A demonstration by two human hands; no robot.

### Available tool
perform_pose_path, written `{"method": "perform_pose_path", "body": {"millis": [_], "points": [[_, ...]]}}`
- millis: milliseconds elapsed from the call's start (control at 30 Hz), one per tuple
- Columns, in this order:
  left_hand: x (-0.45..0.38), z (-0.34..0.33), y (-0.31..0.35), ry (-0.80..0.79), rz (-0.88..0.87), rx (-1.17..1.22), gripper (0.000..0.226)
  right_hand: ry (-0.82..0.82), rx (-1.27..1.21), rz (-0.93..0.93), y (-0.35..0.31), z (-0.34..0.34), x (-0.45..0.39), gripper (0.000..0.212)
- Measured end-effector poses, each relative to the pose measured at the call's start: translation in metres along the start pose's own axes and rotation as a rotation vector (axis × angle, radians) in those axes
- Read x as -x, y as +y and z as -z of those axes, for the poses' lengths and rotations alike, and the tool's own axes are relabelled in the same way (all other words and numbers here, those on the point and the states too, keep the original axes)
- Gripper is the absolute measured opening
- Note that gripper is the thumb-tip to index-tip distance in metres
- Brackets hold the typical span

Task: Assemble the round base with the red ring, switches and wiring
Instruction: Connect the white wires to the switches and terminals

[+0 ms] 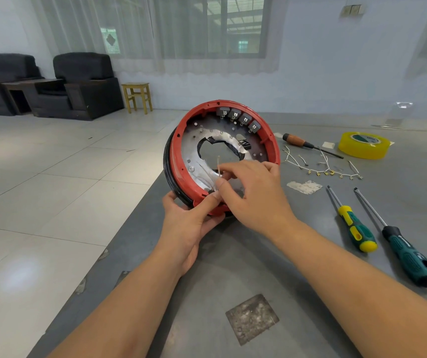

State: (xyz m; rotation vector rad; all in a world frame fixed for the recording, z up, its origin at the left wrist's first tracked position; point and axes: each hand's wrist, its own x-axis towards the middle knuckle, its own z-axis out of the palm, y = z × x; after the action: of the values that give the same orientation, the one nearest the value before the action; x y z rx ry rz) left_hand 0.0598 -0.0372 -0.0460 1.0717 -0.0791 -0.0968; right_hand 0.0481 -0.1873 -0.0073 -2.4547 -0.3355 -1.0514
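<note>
On the grey table (207, 293) our left hand (186, 218) grips the near rim of the tilted round base (222, 148); our right hand (253, 192) pinches a thin wire (218, 164) inside it. Screwdrivers (357, 228) lie right, yellow tape (363, 145) beyond. Tiled floor (52, 164), a stool (137, 96) and armchairs (83, 83) stand far left.

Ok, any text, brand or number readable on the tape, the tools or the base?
None can be read.
Yellow tape roll: green-and-white core label, print too blurred.
Dark green screwdriver handle: pale mark, too small.
Round red-ringed base and its grey switches: no lettering visible.
</note>
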Motion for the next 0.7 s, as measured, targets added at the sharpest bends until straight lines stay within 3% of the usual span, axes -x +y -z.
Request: {"method": "perform_pose_path", "body": {"millis": [167, 400, 500, 600, 700], "points": [[0.000, 0.002, 0.004, 0.054, 0.055, 0.043, 0.063, -0.019, 0.181, 0.184, 0.031, 0.008, 0.020, 0.041], [0.002, 0.005, 0.010, 0.053, 0.116, 0.075, 0.065, -0.056, 0.210, 0.143, 0.059, 0.015, 0.029, 0.063], [0.003, 0.009, 0.011, 0.002, 0.141, 0.055, 0.066, -0.046, 0.124, 0.078, 0.065, 0.018, 0.034, 0.083], [0.003, 0.011, 0.012, -0.022, 0.163, 0.061, 0.065, -0.068, -0.112, -0.063, 0.065, 0.019, 0.040, 0.109], [0.004, 0.012, 0.014, -0.018, 0.187, 0.093, 0.071, -0.148, -0.257, -0.178, 0.063, 0.019, 0.041, 0.113]]}}
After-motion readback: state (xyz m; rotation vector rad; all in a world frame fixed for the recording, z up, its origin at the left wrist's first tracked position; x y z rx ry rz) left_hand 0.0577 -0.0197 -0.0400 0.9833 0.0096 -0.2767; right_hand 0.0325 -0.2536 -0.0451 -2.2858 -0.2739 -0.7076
